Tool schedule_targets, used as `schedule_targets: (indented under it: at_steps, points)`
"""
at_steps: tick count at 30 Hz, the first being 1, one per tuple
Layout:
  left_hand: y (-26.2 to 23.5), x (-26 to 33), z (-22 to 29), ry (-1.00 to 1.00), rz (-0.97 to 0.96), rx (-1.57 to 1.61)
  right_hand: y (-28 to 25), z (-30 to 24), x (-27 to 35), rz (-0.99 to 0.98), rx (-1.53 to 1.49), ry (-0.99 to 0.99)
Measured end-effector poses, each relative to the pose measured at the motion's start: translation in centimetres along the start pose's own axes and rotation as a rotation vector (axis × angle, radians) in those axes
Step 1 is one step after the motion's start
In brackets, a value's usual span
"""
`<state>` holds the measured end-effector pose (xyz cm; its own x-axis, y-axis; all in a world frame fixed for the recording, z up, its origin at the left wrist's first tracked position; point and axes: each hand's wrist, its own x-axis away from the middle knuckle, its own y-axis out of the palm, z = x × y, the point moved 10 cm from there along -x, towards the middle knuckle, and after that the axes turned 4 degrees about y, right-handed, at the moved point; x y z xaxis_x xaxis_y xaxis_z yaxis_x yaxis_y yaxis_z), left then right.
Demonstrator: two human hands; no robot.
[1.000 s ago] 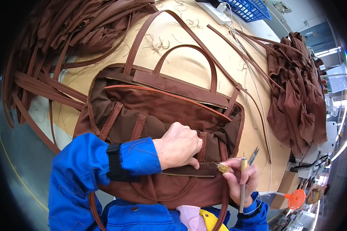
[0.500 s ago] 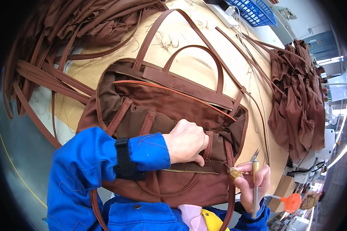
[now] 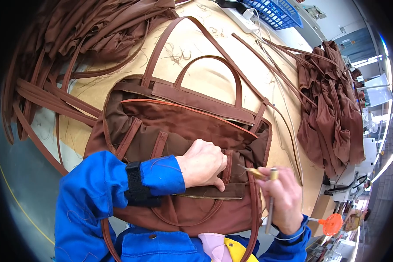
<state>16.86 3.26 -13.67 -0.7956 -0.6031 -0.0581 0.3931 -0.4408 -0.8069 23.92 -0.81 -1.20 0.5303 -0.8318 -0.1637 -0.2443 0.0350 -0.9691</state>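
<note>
A brown fabric bag [image 3: 231, 220] lies unzipped in front of me, its dark lining and strap tabs showing. My left hand [image 3: 205, 162] has its fingers curled down on the lining near the front zipper, gripping the bag; the fingertips are partly hidden. At the bag's right side, my right hand [image 3: 284, 192] holds two tools. One is an awl-like tool [image 3: 258, 174] with a short yellowish handle, its thin metal tip aimed left at the lining beside a strap tab. The other is a craft knife [image 3: 270, 212] with a slim silver handle, held upright across the fingers.
Brown bags and straps [image 3: 105, 35] are heaped at the far left. More brown bags [image 3: 329, 113] hang over the table's right edge. Loose threads [image 3: 177, 54] lie on the tan tabletop [image 3: 288, 144]. A blue basket [image 3: 275, 13] and a white power strip [image 3: 242, 22] stand at the back.
My right hand has moved up and left, bringing the awl-like tool's tip over the bag lining. The knife blade now points toward the view. My left hand keeps its grip.
</note>
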Motion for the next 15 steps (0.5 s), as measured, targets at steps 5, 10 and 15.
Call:
schedule_targets:
  at_steps: [5,10,15]
  points:
    - [-0.1,0.0,0.0,-0.006,-0.014,0.020,2.9,-0.1,0.3,-0.126,0.023,-0.053]
    - [0.0,0.0,0.0,-0.012,-0.025,0.010,3.3,0.2,0.4,-0.120,0.059,-0.038]
    - [-0.3,0.0,0.1,0.006,0.012,0.016,3.7,0.4,0.4,-0.130,0.053,-0.047]
